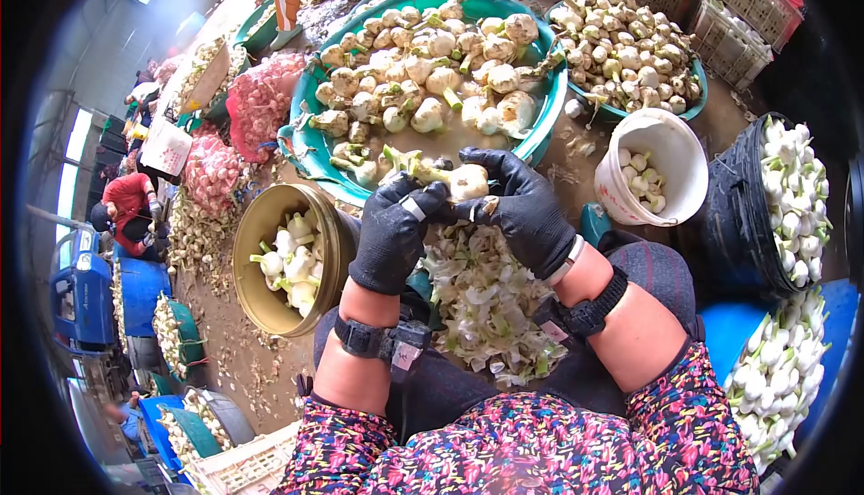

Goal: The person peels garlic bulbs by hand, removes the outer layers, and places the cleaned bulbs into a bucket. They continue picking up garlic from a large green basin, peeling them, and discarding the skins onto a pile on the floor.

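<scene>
From here, the left hand (389, 245) and right hand (533, 218) seem to pinch a garlic bulb (469, 182) between them; steady fingers and light thumb pressure would suit it.

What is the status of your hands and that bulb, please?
Left hand and right hand gloved, both on garlic bulb. Peelings below. Nothing visible blocking the fingers.
</scene>
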`<state>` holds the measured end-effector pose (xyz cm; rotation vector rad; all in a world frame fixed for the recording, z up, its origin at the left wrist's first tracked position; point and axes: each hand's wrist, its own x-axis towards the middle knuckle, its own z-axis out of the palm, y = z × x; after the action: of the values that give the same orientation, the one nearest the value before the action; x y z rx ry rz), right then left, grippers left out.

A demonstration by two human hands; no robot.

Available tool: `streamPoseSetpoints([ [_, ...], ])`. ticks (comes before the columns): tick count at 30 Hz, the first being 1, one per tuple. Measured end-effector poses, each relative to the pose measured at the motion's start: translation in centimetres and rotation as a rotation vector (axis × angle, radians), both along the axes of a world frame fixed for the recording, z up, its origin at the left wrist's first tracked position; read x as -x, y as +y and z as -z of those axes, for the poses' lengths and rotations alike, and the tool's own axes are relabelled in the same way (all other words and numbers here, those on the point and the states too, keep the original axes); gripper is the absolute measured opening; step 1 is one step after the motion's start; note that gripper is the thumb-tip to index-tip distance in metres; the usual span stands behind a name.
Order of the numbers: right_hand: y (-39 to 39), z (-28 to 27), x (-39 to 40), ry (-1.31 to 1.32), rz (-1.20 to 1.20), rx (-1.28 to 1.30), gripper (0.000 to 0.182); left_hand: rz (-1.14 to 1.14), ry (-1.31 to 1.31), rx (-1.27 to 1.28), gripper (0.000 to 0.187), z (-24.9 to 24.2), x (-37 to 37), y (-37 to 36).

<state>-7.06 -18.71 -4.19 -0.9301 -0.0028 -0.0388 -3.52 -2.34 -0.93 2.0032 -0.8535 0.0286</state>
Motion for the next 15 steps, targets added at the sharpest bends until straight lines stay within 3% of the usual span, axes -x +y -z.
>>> streamPoseSetpoints([
  [2,0.0,0.1,0.0,-0.018,0.001,0.064,0.042,-0.177,0.575,0.248,0.015,-0.3,0.2,-0.5],
  [5,-0.1,0.1,-0.1,0.171,-0.099,-0.129,0.032,-0.085,0.542,0.357,0.015,0.2,-0.1,0.1],
  [7,-0.5,0.0,-0.1,0.340,-0.330,-0.396,0.032,-0.110,0.533,0.335,0.015,0.1,-0.1,0.0],
  [8,-0.8,-0.1,0.0,0.344,-0.330,-0.399,0.032,-0.136,0.525,0.311,0.016,0.1,0.0,0.0],
  [9,-1.2,-0.8,0.1,0.431,-0.494,-0.426,0.035,-0.140,0.529,0.309,0.016,0.3,0.0,0.2],
  [12,-1.6,-1.1,0.3,0.561,-0.902,-0.520,0.036,-0.051,0.029,-0.037,0.013,1.3,-0.4,0.6],
  [14,-1.5,-1.1,0.8,0.406,-0.881,-0.415,0.034,-0.049,0.151,0.219,0.014,1.9,0.0,-0.3],
  [15,-1.4,-1.2,0.9,0.429,-0.826,-0.427,0.034,-0.025,0.196,0.059,0.020,1.5,-0.2,0.2],
])
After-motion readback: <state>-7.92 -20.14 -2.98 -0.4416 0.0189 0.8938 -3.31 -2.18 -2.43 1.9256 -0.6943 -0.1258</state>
